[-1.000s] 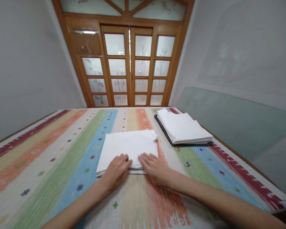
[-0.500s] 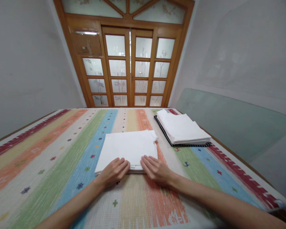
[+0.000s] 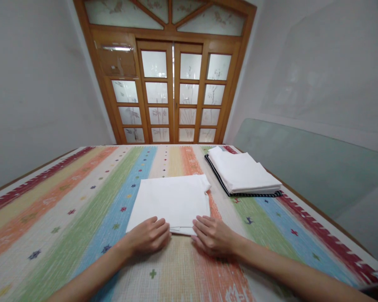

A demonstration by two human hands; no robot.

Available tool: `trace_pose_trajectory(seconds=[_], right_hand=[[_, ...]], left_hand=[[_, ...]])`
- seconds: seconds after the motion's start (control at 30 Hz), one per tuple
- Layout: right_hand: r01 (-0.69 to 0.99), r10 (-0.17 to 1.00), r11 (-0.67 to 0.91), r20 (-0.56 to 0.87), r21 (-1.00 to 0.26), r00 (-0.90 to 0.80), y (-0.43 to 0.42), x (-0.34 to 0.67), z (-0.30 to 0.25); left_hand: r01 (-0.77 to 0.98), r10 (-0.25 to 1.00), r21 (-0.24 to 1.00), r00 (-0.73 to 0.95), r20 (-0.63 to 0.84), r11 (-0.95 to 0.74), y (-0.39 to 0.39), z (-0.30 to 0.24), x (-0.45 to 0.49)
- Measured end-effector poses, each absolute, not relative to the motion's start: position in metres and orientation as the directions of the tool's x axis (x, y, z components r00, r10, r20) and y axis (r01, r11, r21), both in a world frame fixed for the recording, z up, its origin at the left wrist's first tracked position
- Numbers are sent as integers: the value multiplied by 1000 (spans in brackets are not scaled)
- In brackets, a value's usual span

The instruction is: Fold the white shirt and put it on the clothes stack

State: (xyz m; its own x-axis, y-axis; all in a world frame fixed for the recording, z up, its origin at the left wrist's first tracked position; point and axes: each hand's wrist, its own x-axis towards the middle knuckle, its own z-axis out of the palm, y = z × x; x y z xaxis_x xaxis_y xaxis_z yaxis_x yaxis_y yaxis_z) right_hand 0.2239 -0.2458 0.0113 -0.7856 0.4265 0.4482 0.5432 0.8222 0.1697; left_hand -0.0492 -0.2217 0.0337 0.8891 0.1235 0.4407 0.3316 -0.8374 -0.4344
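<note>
A folded white cloth [image 3: 171, 201] lies flat in the middle of a striped, many-coloured table cover [image 3: 82, 201]. My left hand [image 3: 149, 237] rests palm down at the cloth's near edge, fingers loosely curled over its left part. My right hand [image 3: 212, 235] lies beside it at the near right corner, fingers stretched and touching the edge. Neither hand lifts the cloth.
A stack of folded white cloths [image 3: 242, 173] over a dark striped one sits at the right back of the table. Behind stands a wooden door with frosted glass panes [image 3: 171, 92]. A pale green panel [image 3: 302, 159] leans along the right wall.
Both hands have slid back toward me, from on top of the cloth to its near edge. The cloth has stayed in place.
</note>
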Motion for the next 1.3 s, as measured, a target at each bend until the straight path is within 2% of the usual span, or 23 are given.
trace_pose_trajectory(seconds=[0.13,0.3,0.4,0.5,0.6,0.7,0.83,1.03,1.17,1.3], right_hand=[[518,377,830,475,207,-795,-243,238,9],[507,306,820,545,265,-780,-242,244,16],[534,304,811,610,237,-732,-242,229,24],[534,392,836,541,128,-744,-245,205,32],[569,540,822,341,-19,-770,-247,188,35],[655,670,742,196,-142,-716,-250,185,28],[715,733,680,193,-162,-653,-257,197,15],[742,710,671,300,-11,-637,-253,219,0],[739,688,661,286,132,-667,-229,242,0],[843,788,513,301,162,-537,-197,269,6]], left_hand=[[431,246,-303,833,495,-850,-213,43,-60],[565,399,-253,775,490,-785,-189,57,-79],[679,538,-130,671,511,-722,-164,60,-79],[747,652,10,573,497,-665,-131,53,-70],[786,728,74,528,438,-614,-100,37,-58],[818,786,88,508,352,-568,-84,18,-53],[834,819,102,498,284,-543,-82,7,-57],[858,850,108,468,242,-503,-88,23,-56],[909,889,24,400,221,-415,-91,35,-52],[939,919,-85,343,195,-332,-108,43,-51]])
